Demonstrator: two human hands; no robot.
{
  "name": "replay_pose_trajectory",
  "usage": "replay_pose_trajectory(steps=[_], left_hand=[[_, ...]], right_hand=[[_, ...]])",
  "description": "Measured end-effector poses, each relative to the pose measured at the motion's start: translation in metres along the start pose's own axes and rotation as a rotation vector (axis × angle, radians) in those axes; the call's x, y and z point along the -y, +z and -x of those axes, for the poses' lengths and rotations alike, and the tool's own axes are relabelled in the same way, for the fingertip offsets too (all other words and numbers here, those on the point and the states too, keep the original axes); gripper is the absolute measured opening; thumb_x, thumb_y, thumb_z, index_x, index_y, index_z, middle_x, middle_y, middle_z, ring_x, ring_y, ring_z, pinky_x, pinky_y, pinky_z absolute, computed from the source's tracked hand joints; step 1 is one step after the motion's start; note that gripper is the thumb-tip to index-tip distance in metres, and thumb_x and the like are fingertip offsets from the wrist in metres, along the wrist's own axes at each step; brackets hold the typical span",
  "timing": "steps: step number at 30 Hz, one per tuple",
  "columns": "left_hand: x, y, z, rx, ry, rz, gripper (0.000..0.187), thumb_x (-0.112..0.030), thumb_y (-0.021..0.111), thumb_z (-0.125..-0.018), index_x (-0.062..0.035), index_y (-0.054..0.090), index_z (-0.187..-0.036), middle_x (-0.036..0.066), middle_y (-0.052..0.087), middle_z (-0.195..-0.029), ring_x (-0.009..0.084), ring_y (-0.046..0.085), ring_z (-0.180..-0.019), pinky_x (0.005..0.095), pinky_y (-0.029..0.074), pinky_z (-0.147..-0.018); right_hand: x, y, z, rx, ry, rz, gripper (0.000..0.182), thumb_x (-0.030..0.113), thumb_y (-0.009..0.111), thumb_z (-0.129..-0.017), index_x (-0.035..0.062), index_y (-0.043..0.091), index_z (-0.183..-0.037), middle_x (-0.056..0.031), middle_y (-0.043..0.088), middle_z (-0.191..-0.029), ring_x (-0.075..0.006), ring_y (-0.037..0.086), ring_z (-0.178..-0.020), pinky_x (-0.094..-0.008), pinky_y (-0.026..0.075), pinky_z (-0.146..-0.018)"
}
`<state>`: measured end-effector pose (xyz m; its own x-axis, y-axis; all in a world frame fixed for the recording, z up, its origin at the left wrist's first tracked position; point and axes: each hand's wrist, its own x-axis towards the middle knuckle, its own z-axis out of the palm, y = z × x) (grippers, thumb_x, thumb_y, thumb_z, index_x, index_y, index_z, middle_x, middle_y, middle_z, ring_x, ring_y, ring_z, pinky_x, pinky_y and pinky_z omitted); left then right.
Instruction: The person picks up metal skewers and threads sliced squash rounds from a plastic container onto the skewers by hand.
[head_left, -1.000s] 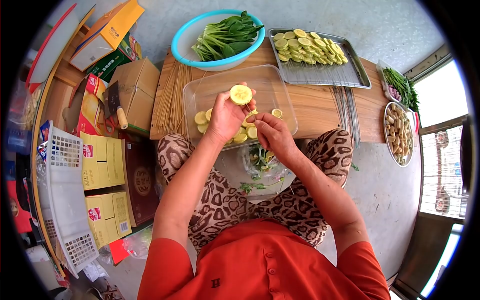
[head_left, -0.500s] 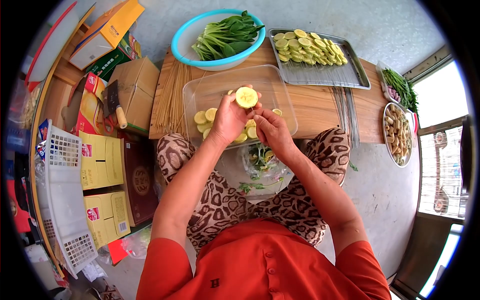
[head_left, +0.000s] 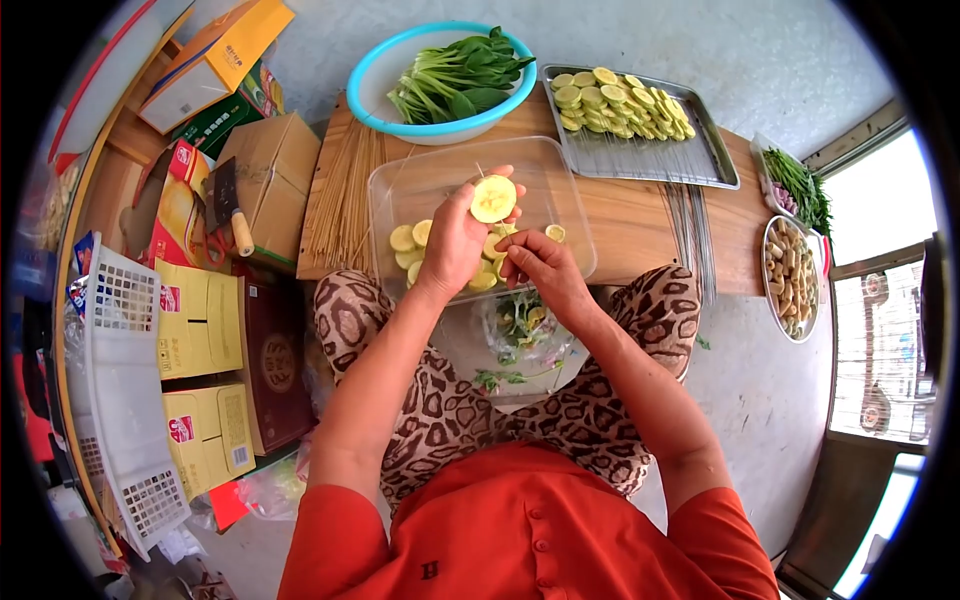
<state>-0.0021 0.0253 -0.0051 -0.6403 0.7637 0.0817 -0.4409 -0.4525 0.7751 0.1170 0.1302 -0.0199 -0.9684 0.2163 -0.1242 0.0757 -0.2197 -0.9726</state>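
Observation:
Above a clear plastic tub (head_left: 575, 185), my left hand (head_left: 455, 235) is closed round a pale yellow zucchini slice (head_left: 493, 199), its cut face turned up. A thin skewer (head_left: 503, 226) runs through the slice, with its tip poking out at the upper edge. My right hand (head_left: 545, 268) pinches the lower end of that skewer, just below the slice. More zucchini slices (head_left: 403, 238) lie in the tub under my hands, partly hidden by them.
Leafy greens fill a blue-rimmed basin (head_left: 362, 112). A metal tray (head_left: 650, 170) bears rows of skewered slices. Bamboo sticks (head_left: 345, 200) lie left, metal skewers (head_left: 690, 230) right. Farther right are a bowl of brown pieces (head_left: 793, 275) and chopped greens (head_left: 800, 185). A knife (head_left: 232, 205) stands by boxes.
The skewer tip now shows beyond the slice's upper edge. My right hand has shifted slightly down, away from the slice, while my left hand keeps hold of it.

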Motion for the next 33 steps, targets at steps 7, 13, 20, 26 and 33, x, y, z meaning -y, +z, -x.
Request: replay_pose_trajectory(steps=[7,13,20,26,33], left_hand=[[-0.001,-0.002,0.001,0.005,0.058,-0.036,0.051,-0.032,0.032,-0.096,0.005,0.043,-0.13,0.016,0.059,-0.109,0.0192,0.055,-0.09,0.0332,0.044,-0.087],[0.003,-0.009,-0.001,-0.053,0.106,-0.031,0.051,-0.033,0.029,-0.099,0.0059,0.043,-0.129,0.017,0.059,-0.109,0.0195,0.056,-0.09,0.0326,0.045,-0.085],[-0.001,-0.013,-0.006,-0.181,0.153,-0.014,0.05,-0.034,0.03,-0.099,0.0041,0.046,-0.126,0.017,0.059,-0.108,0.0189,0.055,-0.087,0.0319,0.045,-0.083],[-0.003,-0.019,-0.008,-0.197,0.144,0.063,0.048,-0.033,0.031,-0.099,0.0024,0.048,-0.125,0.014,0.059,-0.108,0.0181,0.055,-0.086,0.0312,0.044,-0.082],[0.004,-0.013,-0.007,-0.14,0.105,-0.001,0.048,-0.033,0.031,-0.098,0.0042,0.047,-0.125,0.015,0.059,-0.108,0.019,0.056,-0.087,0.0317,0.044,-0.084]], right_hand=[[-0.005,0.003,-0.002,-0.001,-0.043,0.025,0.016,0.007,0.046,-0.095,-0.0005,0.059,-0.1,-0.0021,0.058,-0.075,-0.0082,0.053,-0.066,-0.0211,0.045,-0.063],[0.001,0.005,0.002,0.032,0.004,0.025,0.017,0.008,0.044,-0.097,0.0017,0.059,-0.101,-0.002,0.057,-0.072,-0.0076,0.053,-0.059,-0.0205,0.045,-0.055],[-0.006,0.002,0.004,0.052,0.067,0.078,0.014,0.01,0.044,-0.097,0.0041,0.057,-0.096,-0.0013,0.056,-0.065,-0.0077,0.051,-0.05,-0.0207,0.043,-0.049],[-0.009,0.0,0.008,0.085,0.118,0.142,0.016,0.012,0.043,-0.098,0.0044,0.056,-0.101,-0.0019,0.056,-0.068,-0.0085,0.053,-0.054,-0.02,0.044,-0.052],[-0.009,0.002,0.006,0.0,0.066,0.085,0.015,0.009,0.044,-0.096,0.0031,0.057,-0.096,-0.0023,0.056,-0.064,-0.0092,0.051,-0.047,-0.0213,0.041,-0.045]])
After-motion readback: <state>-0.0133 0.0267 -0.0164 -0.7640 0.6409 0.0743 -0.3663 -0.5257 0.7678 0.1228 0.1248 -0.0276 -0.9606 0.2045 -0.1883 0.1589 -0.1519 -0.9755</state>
